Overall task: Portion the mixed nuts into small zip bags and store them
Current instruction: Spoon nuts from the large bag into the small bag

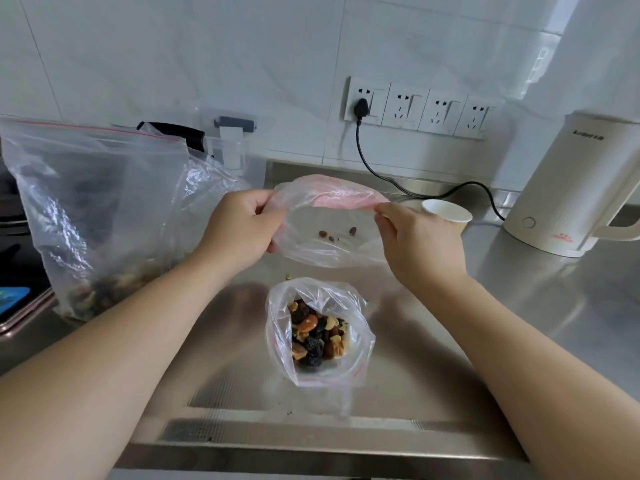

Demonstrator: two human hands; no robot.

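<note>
Nearest the counter edge, a small zip bag (320, 336) stands on the steel counter (450, 341) with its mouth gaping and a portion of mixed nuts (317, 336) inside. It is unsealed and held by nothing, so a brush from either forearm could tip it and spill the lot (one green bit (287, 276) already lies loose just beyond it).

Above and behind it, both hands hold a second, nearly empty zip bag (329, 230) in the air. The left hand (239, 230) pinches one side of its rim with curled fingers, and the right hand (420, 242) pinches the other, stretching the mouth wide. Only a few pieces sit inside. The film is thin and slack, so a loosened pinch would let the mouth collapse or drop the bag onto the filled one.

Farther left, the big supply bag (100, 216) slumps on the counter with nuts pooled at its bottom. Pouring from something that floppy risks overshooting. A paper cup (448, 213) and a kettle (568, 188) stand at the back right.
</note>
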